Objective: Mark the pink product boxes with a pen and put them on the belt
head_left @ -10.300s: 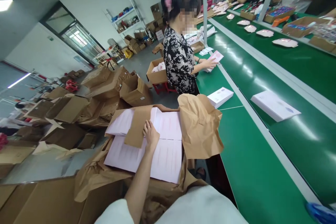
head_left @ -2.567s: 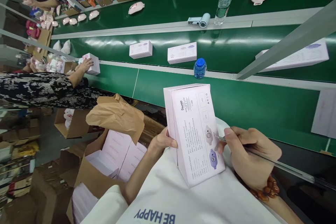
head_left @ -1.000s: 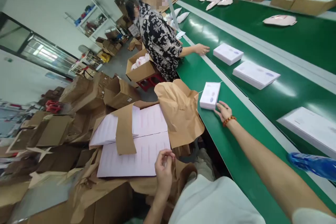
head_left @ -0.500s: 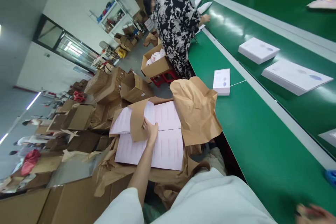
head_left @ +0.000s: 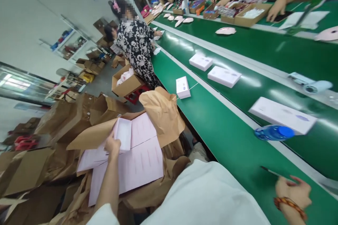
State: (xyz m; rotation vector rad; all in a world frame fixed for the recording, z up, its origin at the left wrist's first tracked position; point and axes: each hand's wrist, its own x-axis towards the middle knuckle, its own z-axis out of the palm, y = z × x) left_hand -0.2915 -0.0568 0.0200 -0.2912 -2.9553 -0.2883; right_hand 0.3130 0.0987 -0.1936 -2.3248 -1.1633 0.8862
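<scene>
My left hand (head_left: 113,145) is closed on the edge of a shallow open white box (head_left: 123,134), tilted above the packed carton. Beneath it, rows of white-pink boxes (head_left: 144,161) fill the carton, lined with brown paper (head_left: 162,114). A brown cardboard sheet (head_left: 91,134) stands raised behind the hand. My right hand (head_left: 293,191), with an orange beaded bracelet at its wrist, is over the green table (head_left: 227,137). Its fingers are closed on a thin dark pen (head_left: 270,171), whose tip points left.
White printed boxes (head_left: 224,76) lie on the green conveyor, and one white box (head_left: 183,87) stands on the near table. A blue-capped bottle (head_left: 274,132) lies near the rail. A person in a patterned dress (head_left: 136,42) stands ahead; co-workers' hands (head_left: 277,8) are across the line.
My left hand has gone from the cardboard sheet and packed boxes to lifting a white box. The sheet now leans left. My right hand has come further into view with the pen; the view has turned right.
</scene>
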